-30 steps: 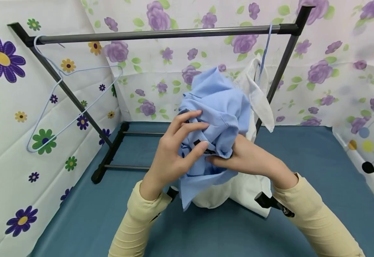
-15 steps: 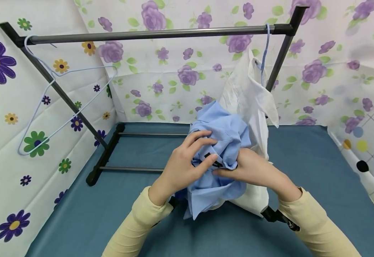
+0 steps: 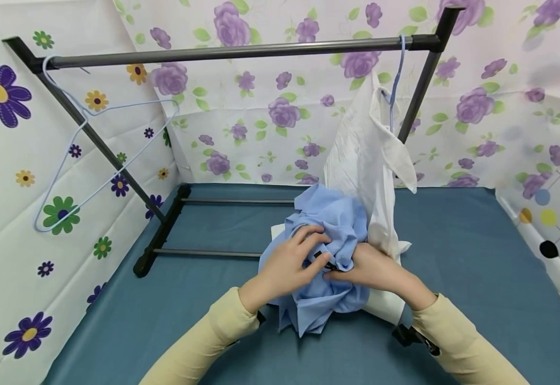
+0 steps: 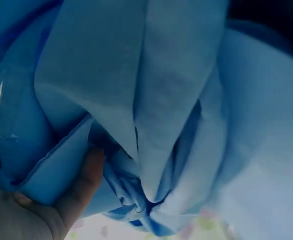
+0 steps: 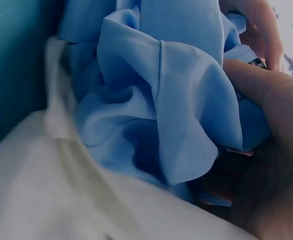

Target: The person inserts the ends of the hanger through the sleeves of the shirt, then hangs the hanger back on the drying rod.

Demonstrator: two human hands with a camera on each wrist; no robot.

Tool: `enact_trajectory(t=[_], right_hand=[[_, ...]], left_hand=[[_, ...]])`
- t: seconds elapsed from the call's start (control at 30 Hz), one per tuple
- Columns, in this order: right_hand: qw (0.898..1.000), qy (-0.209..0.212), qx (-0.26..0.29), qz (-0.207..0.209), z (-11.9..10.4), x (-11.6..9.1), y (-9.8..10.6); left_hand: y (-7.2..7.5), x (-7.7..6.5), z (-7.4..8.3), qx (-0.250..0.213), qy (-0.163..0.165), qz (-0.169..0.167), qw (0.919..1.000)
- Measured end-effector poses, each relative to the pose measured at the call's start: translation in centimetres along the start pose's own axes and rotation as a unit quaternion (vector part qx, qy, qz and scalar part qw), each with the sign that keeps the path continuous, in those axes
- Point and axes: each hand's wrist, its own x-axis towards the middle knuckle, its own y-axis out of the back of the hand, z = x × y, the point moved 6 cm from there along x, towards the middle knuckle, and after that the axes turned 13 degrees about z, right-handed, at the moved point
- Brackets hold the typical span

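A bunched light-blue collared shirt [image 3: 339, 214] lies low over the table between both hands. My left hand [image 3: 286, 267] holds its left side near the collar, fingers bent over the cloth. On the other side my right hand [image 3: 383, 271] grips the bundle, thumb at the collar by a small black label. Folds of blue cloth [image 4: 181, 75] fill most of the left wrist view, with the thumb [image 4: 86, 180] against them. In the right wrist view the right thumb [image 5: 251, 80] presses the collar, and its other fingers are mostly hidden.
Behind the bundle a white shirt [image 3: 357, 149] hangs from a blue hanger [image 3: 397, 80] at the right of a dark rack bar [image 3: 236, 52]. A bare blue hanger [image 3: 85, 113] hangs at the left. The rack's feet [image 3: 164, 230] stand on the blue-green table cloth [image 3: 453, 240].
Both hands have lowered the blue shirt toward the table, keeping hold of it. More of the hanging white shirt now shows behind it. The view has shifted slightly.
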Motion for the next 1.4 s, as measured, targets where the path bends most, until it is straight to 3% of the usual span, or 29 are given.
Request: enact_trajectory(t=[0.17, 0.23, 0.33, 0.47, 0.6, 0.7, 0.8, 0.9, 1.0, 1.1, 1.23, 1.4], right_hand=[[0.999, 0.001, -0.033, -0.003, 1.4, -0.2, -1.3], [0.999, -0.009, -0.043, 0.001, 1.4, -0.2, -1.6], [0.997, -0.046, -0.057, 0.031, 1.2, -0.2, -1.6], [0.989, -0.059, -0.074, 0.116, 0.4, -0.6, -1.0], [0.976, 0.012, -0.091, 0.196, -0.9, -1.1, -0.6], [0.968, 0.064, -0.106, 0.219, -1.4, -1.4, -0.5], [0.966, 0.094, -0.129, 0.204, -1.6, -1.7, -0.7], [0.971, 0.095, -0.156, 0.154, -1.4, -1.9, -1.3], [0.977, 0.078, -0.177, 0.092, -1.1, -2.3, -2.0], [0.979, 0.072, -0.189, 0.039, -1.0, -2.5, -2.7], [0.976, 0.086, -0.2, 0.002, -1.0, -2.6, -3.2], [0.979, 0.093, -0.183, -0.02, -1.3, -2.1, -2.9]], left_hand=[[-2.3, -1.2, -2.0, -0.001, 0.041, -0.05, 0.9979], [-2.4, -1.5, -2.5, -0.02, 0.061, -0.062, 0.996], [-1.1, -1.5, -3.0, -0.035, 0.082, -0.054, 0.9946], [1.9, -1.3, -3.6, -0.024, 0.087, -0.006, 0.9959], [4.6, -1.4, -4.4, -0.029, 0.068, 0.066, 0.9951], [6.0, -1.6, -4.9, -0.021, 0.04, 0.105, 0.9934], [6.1, -1.7, -6.0, -0.011, 0.047, 0.083, 0.9954], [4.6, -1.9, -8.0, -0.021, 0.081, -0.001, 0.9965], [2.6, -2.2, -9.7, -0.036, 0.103, -0.089, 0.9901], [1.1, -2.9, -10.6, -0.033, 0.104, -0.14, 0.9841], [0.8, -3.3, -11.0, -0.015, 0.098, -0.144, 0.9846], [2.9, -3.1, -11.0, 0.01, 0.107, -0.101, 0.989]])
